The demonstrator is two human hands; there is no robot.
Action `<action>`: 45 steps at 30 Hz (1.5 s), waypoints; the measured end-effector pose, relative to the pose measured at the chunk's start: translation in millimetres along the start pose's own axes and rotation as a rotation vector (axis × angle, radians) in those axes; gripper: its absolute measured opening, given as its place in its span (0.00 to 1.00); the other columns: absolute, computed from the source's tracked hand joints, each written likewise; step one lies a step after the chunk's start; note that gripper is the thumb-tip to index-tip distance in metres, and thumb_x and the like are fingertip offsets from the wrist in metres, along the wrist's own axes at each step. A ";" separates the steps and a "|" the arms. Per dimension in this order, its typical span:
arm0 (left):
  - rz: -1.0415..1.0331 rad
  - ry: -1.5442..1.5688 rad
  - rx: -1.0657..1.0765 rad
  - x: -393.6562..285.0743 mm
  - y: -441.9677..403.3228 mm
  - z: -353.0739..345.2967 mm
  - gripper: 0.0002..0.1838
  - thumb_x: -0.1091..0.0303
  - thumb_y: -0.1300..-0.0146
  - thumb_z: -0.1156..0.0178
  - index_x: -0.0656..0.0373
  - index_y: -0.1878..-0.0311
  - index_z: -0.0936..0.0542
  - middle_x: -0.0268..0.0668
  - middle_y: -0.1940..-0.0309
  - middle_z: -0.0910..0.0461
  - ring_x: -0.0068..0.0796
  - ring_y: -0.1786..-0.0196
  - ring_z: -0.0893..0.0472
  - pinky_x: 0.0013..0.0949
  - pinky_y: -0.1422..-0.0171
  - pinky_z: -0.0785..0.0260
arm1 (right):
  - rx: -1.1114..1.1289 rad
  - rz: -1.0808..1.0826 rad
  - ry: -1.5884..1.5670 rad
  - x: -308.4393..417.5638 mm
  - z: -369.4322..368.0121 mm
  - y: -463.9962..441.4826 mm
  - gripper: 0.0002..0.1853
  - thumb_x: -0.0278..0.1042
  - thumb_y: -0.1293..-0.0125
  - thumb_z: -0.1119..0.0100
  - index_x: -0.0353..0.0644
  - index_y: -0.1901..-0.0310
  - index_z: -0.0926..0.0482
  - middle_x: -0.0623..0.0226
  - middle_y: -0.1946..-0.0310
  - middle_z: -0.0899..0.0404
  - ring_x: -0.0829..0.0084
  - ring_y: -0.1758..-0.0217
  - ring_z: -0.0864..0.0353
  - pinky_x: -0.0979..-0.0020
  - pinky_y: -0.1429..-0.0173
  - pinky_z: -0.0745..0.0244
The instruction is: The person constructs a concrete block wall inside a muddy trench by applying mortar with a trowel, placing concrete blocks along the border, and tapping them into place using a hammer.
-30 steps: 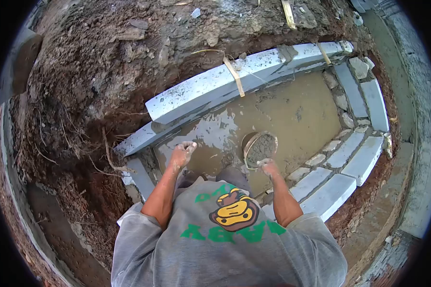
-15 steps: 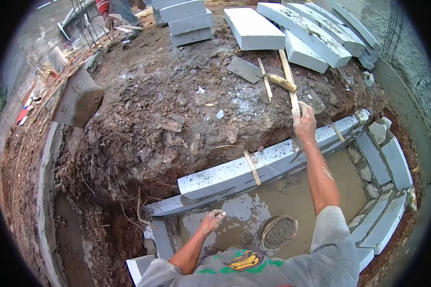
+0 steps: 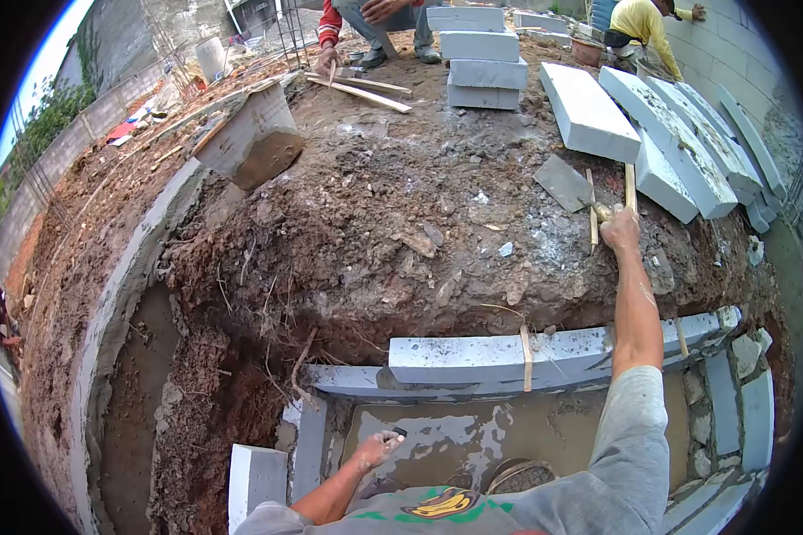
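Note:
My right hand (image 3: 622,230) reaches forward over the soil, fingers closed round the handle of a trowel. The trowel's flat grey blade (image 3: 564,183) lies on the dirt. Beside the hand are a thin wooden strip (image 3: 593,210) and another strip (image 3: 631,185). My left hand (image 3: 379,448) is low over the muddy water (image 3: 446,428), fingers closed, with something small and dark at the fingertips that I cannot make out. A bucket of mortar (image 3: 522,477) stands in the water, partly hidden by my shirt.
Light block walls (image 3: 455,358) border the pit. A block stack (image 3: 484,69) and leaning slabs (image 3: 589,107) stand beyond. One person (image 3: 379,16) crouches near wooden strips (image 3: 361,91); another in yellow (image 3: 638,34) bends at back right, a third (image 3: 0,316) at far left.
The view has tilted up, showing more ground and people. My right hand has left the bucket, reached forward and closed on the trowel handle. A dark thing now shows at my left fingertips.

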State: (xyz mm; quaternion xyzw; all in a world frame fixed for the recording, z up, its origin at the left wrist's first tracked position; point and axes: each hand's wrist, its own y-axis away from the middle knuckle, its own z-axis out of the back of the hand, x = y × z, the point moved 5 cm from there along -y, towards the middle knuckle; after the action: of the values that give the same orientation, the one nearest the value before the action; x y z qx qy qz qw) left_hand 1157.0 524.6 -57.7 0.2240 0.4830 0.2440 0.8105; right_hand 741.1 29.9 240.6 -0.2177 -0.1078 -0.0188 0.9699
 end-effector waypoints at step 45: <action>0.159 -0.583 0.598 103.9 -177.1 -197.2 0.24 0.56 0.35 0.43 0.67 0.44 0.27 0.44 0.53 0.21 0.30 0.49 0.23 0.31 0.43 0.33 | 1.012 -1.081 -0.462 -50.0 -492.8 822.7 0.26 0.40 0.48 0.44 0.42 0.46 0.29 0.54 0.61 0.19 0.57 0.53 0.20 0.60 0.48 0.25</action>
State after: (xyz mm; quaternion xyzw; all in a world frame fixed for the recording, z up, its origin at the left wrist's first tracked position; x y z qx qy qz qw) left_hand 1055.8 475.1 -319.1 0.5456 0.2645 0.0813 0.7911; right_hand 860.0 563.4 -549.1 0.3362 -0.3940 -0.3921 0.7603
